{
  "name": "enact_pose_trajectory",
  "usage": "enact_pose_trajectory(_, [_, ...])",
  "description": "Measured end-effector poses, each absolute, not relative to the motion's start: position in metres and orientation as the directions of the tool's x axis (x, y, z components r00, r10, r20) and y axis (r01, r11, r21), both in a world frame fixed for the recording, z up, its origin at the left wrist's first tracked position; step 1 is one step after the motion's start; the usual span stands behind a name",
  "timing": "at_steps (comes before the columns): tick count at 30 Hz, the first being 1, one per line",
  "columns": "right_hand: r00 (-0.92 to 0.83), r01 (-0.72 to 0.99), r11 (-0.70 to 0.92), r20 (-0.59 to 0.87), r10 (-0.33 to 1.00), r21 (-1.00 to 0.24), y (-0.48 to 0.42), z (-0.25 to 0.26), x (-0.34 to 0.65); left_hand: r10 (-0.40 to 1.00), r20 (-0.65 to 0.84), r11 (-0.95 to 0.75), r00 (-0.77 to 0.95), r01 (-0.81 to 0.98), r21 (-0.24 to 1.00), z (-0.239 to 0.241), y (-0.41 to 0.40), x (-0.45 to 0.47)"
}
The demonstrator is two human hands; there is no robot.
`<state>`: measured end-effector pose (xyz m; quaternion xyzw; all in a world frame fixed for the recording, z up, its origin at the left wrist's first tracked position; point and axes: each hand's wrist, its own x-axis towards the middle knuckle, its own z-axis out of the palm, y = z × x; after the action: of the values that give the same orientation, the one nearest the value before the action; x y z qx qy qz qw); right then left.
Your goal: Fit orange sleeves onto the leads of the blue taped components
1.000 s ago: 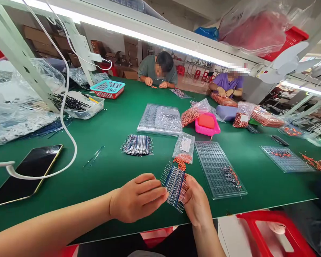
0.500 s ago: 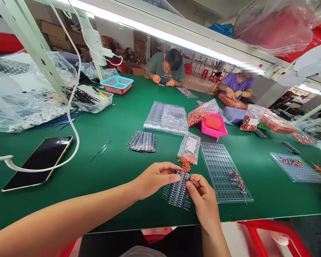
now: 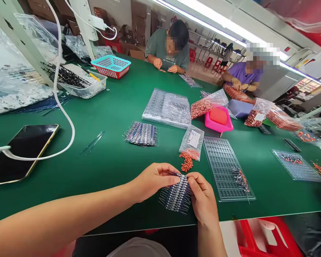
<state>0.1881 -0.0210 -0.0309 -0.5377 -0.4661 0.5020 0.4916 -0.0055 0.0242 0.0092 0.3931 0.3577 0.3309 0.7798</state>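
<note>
A strip of taped blue components (image 3: 176,196) with wire leads lies on the green table (image 3: 109,167) near its front edge. My left hand (image 3: 153,179) pinches the strip's far end from the left. My right hand (image 3: 203,198) pinches the same end from the right, thumb and forefinger closed on it. A small pile of orange parts (image 3: 187,160) spills from a clear bag (image 3: 192,139) just beyond my hands. A clear plastic tray (image 3: 224,167) with a few parts in it lies to the right.
A phone (image 3: 21,151) with a white cable lies at the left. Another bundle of blue components (image 3: 141,134) sits mid-table, with clear trays (image 3: 166,109) and a pink box (image 3: 218,119) behind. Two people work at the far edge. A red stool (image 3: 259,239) stands below the table's edge.
My hands have gone from holding the strip by its sides to pinching its far end. The view has tilted down a little.
</note>
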Motion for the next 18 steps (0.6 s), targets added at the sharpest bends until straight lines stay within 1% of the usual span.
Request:
enact_pose_trajectory(5, [0.030,-0.041,-0.146,-0.148,0.989,-0.988,-0.024,-0.028,0.188,0.758,-0.345,0.544,0.553,-0.245,0.803,0.001,0.024,-0.003])
enact_pose_trajectory(9, [-0.056,-0.171,-0.195,-0.188,0.981,-0.966,-0.023,-0.026,0.187,0.751,-0.370,0.568,0.547,-0.250,0.784,-0.004,0.022,-0.002])
enact_pose_trajectory(12, [-0.084,-0.243,-0.215,-0.200,0.976,-0.946,-0.023,-0.027,0.187,0.754,-0.368,0.567,0.544,-0.257,0.782,-0.005,0.021,-0.002])
enact_pose_trajectory(18, [-0.071,-0.246,-0.214,-0.202,0.977,-0.945,-0.022,-0.028,0.186,0.770,-0.363,0.554,0.525,-0.269,0.788,-0.006,0.021,-0.001])
